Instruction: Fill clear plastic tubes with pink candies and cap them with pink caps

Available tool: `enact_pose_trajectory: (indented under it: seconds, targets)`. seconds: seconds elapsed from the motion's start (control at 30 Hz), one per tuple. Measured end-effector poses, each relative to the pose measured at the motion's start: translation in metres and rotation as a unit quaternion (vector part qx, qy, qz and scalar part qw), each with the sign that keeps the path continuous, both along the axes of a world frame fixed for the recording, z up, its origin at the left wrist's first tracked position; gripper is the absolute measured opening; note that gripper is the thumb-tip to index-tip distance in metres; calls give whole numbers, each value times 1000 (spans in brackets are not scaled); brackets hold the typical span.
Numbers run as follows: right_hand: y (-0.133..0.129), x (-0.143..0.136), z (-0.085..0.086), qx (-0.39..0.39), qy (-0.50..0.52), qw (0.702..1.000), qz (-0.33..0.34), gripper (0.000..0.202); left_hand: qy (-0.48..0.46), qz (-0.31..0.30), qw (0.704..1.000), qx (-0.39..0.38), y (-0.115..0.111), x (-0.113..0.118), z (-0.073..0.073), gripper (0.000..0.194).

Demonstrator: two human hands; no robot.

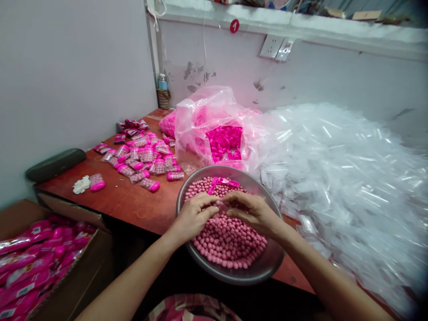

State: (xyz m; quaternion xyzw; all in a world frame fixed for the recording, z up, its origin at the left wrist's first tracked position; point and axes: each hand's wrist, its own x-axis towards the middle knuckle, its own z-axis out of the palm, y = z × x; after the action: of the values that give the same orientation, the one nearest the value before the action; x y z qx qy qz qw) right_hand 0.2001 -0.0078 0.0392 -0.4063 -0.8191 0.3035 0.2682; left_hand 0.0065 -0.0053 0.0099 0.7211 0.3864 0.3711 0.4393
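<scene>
A wide metal bowl (234, 278) at the table's front edge holds many round pink beads (230, 243). Over the beads, my left hand (197, 214) and my right hand (252, 211) almost meet, thumbs and fingers pinched around a small clear piece (221, 206) whose shape is hard to make out. Both hands seem to touch it. Just beyond my fingertips, bright pink plastic pieces (222, 182) rest on the beads.
Behind the bowl stands an open bag (209, 100) of pink parts. Clear plastic packets (347, 187) heap up on the right. Filled pink-capped packets (145, 154) lie left on the red table (133, 203). A cardboard box (83, 276) of pink packages stands lower left.
</scene>
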Motion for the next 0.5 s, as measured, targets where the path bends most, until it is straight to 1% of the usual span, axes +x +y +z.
enact_pose_trajectory:
  seconds: [0.07, 0.13, 0.2, 0.3, 0.37, 0.43, 0.5]
  targets:
    - [0, -2, 2, -3, -19, 1000, 13, 18, 10, -4, 1000, 10, -1, 0, 0, 24]
    - [0, -1, 2, -31, -17, 999, 21, 18, 13, -2, 1000, 14, -1, 1, 1, 22]
    - [1, 2, -1, -84, 25, 996, 19, 16, 5, 7, 1000, 9, 0, 2, 1, 19]
    - [6, 6, -9, -167, 114, 979, 16, 19, -10, 12, 1000, 5, 3, 1, -1, 17]
    - [10, 4, -11, -197, 147, 969, 25, 24, -5, 13, 1000, 9, 2, -3, -3, 19]
    - [13, -1, -7, -208, 150, 965, 48, 31, 9, 25, 999, 25, -1, -6, -4, 21]
    - [17, -7, 2, -225, 135, 961, 91, 31, 21, 50, 997, 59, -2, -4, -2, 18]
